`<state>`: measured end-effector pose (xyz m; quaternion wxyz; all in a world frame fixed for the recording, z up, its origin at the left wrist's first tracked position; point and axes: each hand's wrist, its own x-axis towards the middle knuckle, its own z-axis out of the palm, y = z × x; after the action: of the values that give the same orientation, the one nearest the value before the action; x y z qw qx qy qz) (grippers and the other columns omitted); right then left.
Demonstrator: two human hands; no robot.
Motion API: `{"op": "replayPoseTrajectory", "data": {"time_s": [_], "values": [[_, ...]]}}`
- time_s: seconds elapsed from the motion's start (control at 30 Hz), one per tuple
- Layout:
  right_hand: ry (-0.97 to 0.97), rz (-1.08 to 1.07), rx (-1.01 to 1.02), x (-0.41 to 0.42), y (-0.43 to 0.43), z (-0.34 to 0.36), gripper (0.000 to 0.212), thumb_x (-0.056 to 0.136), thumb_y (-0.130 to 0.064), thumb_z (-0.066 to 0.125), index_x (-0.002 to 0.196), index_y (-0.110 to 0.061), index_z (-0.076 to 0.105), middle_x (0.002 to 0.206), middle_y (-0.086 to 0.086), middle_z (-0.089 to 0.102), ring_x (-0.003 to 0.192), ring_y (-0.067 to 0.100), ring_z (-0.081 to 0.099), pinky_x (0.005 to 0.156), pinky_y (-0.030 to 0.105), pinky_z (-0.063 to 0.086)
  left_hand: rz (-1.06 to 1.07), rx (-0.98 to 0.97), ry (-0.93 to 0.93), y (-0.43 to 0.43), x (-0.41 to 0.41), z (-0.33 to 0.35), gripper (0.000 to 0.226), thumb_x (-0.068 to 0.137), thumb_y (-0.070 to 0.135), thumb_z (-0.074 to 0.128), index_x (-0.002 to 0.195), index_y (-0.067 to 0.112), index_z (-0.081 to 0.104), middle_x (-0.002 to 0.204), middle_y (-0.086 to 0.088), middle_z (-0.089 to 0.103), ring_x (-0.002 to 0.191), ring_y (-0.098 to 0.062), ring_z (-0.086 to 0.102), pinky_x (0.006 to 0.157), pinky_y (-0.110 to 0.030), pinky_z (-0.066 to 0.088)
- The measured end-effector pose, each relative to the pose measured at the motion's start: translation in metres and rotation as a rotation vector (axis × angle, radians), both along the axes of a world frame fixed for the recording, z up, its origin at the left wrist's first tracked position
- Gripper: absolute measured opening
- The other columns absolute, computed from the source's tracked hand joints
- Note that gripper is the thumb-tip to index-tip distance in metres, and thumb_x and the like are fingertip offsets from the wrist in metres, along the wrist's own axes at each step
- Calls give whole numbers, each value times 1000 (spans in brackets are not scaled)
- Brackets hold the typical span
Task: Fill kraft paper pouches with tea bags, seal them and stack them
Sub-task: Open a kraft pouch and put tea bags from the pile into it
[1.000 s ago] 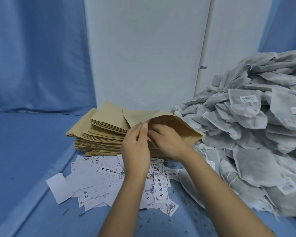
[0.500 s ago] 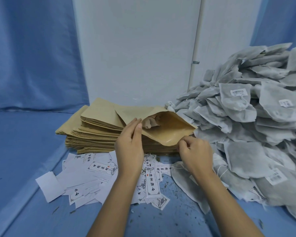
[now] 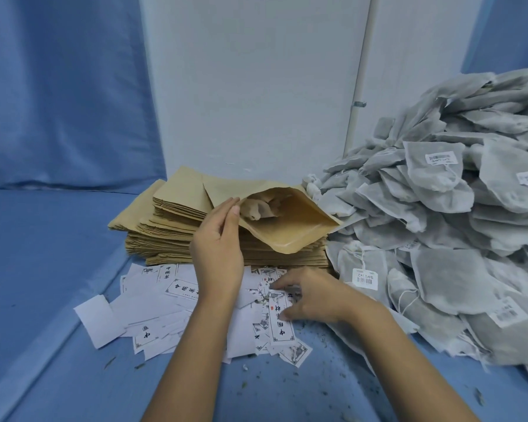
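The left hand (image 3: 217, 248) is pinching the top lip of a brown kraft pouch (image 3: 296, 229), with thumb and fingers squeezed together on the paper. The pouch is lying wide open on the stack of flat pouches (image 3: 171, 220) at 12 o'clock, holding something pale and crumpled. The right hand (image 3: 314, 296) is touching a white slip (image 3: 282, 322) with spread fingertips. The slip is showing black Chinese writing, with "中" in it. Soft grey tea bags (image 3: 439, 226) with barcode stickers are lying heaped at 3 o'clock.
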<state>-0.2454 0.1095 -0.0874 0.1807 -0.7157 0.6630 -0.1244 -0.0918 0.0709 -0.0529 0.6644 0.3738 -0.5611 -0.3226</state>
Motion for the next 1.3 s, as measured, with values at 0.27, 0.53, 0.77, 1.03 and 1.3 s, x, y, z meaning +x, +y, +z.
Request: {"op": "replayPoseTrajectory", "data": {"time_s": [0.27,0.53,0.77,1.03,1.3], "values": [[153,24,-203,6,-5,-2,42,79,-22,74,120,-23,64,113,-6,62,96,8,54,81,22,44,-2,7,2,2,0,1,24,96,17,52,115,15,68,115,5,67,108,-3,58,95,-14,43],[-380,-49,-875,4,26,54,18,83,-5,63,84,-21,70,82,-14,66,76,4,60,66,14,47,4,-20,-70,1,-1,-1,24,96,19,52,113,16,68,114,6,66,107,-2,57,87,-3,39],[67,-155,-1111,12,18,49,10,82,-2,67,87,-9,71,85,2,66,83,23,60,67,34,49,9,-22,-50,2,-3,-1,24,97,19,51,113,14,69,113,5,67,105,-2,58,87,-4,40],[158,-328,-693,29,-37,45,21,86,-8,51,83,-11,72,76,9,63,74,29,57,59,33,42,25,-53,-31,7,-8,-2,23,97,21,51,108,17,71,103,9,69,95,5,58,78,-1,39],[2,-396,-881,36,-25,40,19,88,-20,54,89,-19,73,80,-1,67,74,20,60,58,28,39,-15,-10,34,3,-4,0,22,95,20,53,110,19,70,106,14,67,99,10,58,86,-5,41]]}}
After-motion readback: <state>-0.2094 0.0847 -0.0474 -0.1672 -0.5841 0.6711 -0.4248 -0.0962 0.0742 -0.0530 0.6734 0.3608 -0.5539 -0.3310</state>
